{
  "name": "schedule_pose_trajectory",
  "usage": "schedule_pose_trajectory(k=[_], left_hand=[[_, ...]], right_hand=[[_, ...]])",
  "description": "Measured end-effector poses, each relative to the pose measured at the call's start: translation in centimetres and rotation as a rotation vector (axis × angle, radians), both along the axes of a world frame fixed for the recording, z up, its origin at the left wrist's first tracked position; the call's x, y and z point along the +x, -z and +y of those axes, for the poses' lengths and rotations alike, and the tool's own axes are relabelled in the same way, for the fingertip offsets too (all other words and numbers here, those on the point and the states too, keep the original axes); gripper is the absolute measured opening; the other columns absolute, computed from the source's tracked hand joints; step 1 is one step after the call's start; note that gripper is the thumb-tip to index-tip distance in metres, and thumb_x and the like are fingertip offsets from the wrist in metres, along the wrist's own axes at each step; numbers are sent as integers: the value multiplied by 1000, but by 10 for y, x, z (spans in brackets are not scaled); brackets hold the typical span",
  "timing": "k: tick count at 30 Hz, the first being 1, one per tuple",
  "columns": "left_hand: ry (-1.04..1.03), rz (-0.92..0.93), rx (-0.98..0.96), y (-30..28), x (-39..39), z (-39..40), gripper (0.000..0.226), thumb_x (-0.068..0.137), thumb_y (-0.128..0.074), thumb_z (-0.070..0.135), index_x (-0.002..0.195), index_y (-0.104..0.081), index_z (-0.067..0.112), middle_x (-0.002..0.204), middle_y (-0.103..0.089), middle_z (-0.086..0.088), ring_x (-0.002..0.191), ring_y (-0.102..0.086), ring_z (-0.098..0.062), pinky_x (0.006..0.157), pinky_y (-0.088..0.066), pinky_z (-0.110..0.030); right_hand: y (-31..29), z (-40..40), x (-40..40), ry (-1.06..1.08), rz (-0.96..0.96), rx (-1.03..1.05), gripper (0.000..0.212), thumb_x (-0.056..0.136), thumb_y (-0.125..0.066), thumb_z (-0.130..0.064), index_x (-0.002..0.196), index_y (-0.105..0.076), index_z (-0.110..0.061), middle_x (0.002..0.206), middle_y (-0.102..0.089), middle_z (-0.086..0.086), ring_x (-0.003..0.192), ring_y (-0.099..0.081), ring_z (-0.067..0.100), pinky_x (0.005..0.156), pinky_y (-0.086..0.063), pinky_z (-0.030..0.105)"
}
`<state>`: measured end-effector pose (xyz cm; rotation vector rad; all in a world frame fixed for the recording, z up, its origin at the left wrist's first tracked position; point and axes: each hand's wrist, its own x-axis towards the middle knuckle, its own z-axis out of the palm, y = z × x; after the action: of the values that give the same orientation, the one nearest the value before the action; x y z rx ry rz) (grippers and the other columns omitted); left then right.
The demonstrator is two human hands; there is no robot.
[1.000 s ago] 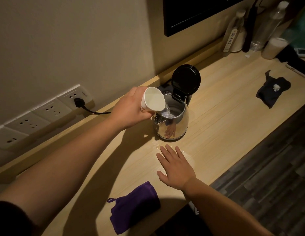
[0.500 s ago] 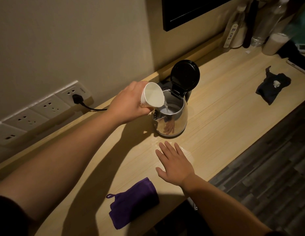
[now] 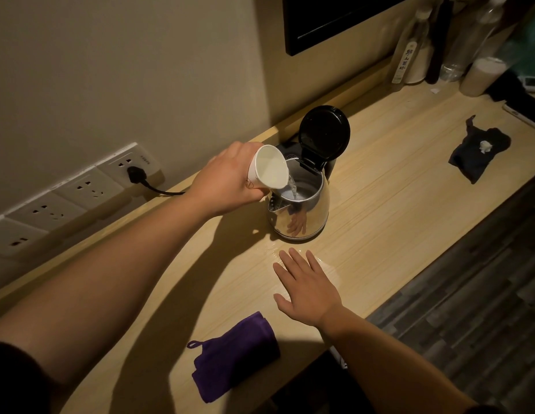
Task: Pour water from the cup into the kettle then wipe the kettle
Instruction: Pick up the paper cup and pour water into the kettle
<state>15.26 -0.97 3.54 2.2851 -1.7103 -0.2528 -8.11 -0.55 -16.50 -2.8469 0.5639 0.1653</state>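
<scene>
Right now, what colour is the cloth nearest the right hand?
Purple cloth, clearest in the head view.

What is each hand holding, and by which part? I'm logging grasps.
The left hand holds the white cup around its side wall, tilted over the kettle. The right hand holds nothing, flat on the table.

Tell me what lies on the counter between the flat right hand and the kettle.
In the head view, only a shiny wet patch on the wooden counter separates the right hand from the kettle; no object sits there.

Dim, warm light; hard arm shadows on the desk (image 3: 394, 204); edges bowed.
</scene>
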Motion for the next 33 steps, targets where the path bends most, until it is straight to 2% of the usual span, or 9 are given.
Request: schedule_pose_trajectory(k=[5, 19, 29, 33], left_hand=[[22, -16, -3, -2, 0, 0, 81, 72, -80, 42, 139, -37, 25, 132, -48, -5, 116, -48, -24, 91, -47, -42], [46, -54, 18, -6, -1, -3, 82, 73, -80, 42, 140, -37, 25, 132, -48, -6, 118, -46, -24, 92, -41, -39], [71, -52, 30, -8, 2, -6, 80, 73, -79, 43, 139, -38, 26, 130, -49, -5, 117, -46, -25, 91, -41, -40], [74, -50, 44, -9, 3, -7, 81, 72, -80, 44, 140, -37, 28, 130, -49, -5, 116, -46, -24, 92, -41, -39]], right_hand=[[-1, 0, 0, 0, -11, -5, 70, 94, -28, -62, 149, -41, -20, 161, -28, 9, 149, -19, 31, 119, -14, 56], [-1, 0, 0, 2, 12, -6, 71, 95, -25, -62, 153, -32, -22, 164, -18, 8, 151, -8, 30, 120, 0, 53], [-1, 0, 0, 1, -4, -17, 71, 94, -28, -63, 151, -36, -22, 163, -23, 8, 151, -12, 30, 120, -1, 53], [0, 0, -1, 9, -13, -13, 70, 94, -30, -62, 150, -39, -21, 162, -26, 9, 150, -15, 31, 120, -8, 55]])
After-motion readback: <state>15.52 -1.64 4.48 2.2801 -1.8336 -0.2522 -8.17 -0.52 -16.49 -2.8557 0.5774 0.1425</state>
